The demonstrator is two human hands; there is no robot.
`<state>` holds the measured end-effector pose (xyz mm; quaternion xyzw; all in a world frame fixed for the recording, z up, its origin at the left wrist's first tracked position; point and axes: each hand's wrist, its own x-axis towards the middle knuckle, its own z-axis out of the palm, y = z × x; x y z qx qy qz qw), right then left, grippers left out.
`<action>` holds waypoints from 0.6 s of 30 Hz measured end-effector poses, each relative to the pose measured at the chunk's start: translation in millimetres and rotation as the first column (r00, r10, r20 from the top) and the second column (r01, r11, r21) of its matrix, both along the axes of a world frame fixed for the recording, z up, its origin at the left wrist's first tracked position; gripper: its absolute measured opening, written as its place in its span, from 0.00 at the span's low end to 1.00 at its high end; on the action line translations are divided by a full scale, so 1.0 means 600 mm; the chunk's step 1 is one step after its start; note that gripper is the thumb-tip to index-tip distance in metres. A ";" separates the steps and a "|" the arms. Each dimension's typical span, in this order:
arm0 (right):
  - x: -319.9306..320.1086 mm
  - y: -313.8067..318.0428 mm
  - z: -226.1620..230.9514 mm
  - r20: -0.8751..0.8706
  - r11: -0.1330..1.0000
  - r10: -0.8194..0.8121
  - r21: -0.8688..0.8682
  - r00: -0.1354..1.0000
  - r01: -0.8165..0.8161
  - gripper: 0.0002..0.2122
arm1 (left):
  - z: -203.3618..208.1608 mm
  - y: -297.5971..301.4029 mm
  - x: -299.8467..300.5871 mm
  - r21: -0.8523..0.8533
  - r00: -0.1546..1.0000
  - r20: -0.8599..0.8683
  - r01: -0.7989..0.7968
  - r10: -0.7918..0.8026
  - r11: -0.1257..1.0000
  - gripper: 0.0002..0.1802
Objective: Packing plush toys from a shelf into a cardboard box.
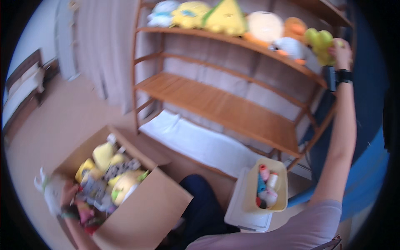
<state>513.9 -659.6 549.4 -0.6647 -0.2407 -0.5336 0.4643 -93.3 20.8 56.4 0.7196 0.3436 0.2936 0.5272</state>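
My right hand [343,53] reaches up to the right end of the upper shelf and is closed on a yellow-green plush toy [320,43]. A dark band circles that wrist. Left of this toy sit a duck-like plush with an orange head [295,28], a round cream plush [265,26] and a yellow triangular plush [225,18]. My left hand [69,192] is low at the left side of an open cardboard box [141,208], beside a whitish plush with horn-like tips [51,195]. Its fingers are blurred, so any grip is unclear. Several plush toys [104,156] fill the box.
The wooden rack [216,106] has a bare middle shelf and a white cloth [200,139] on its lowest level. A cream bin [282,200] of thread spools and small items stands on a white lidded container [246,214]. A bed [25,91] is far left.
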 end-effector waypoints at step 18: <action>-0.504 0.784 -0.489 -0.601 -0.220 0.723 0.265 -0.339 -0.939 0.08 | 0.180 -0.191 0.040 -0.284 0.949 0.294 0.204 -0.117 0.937 0.33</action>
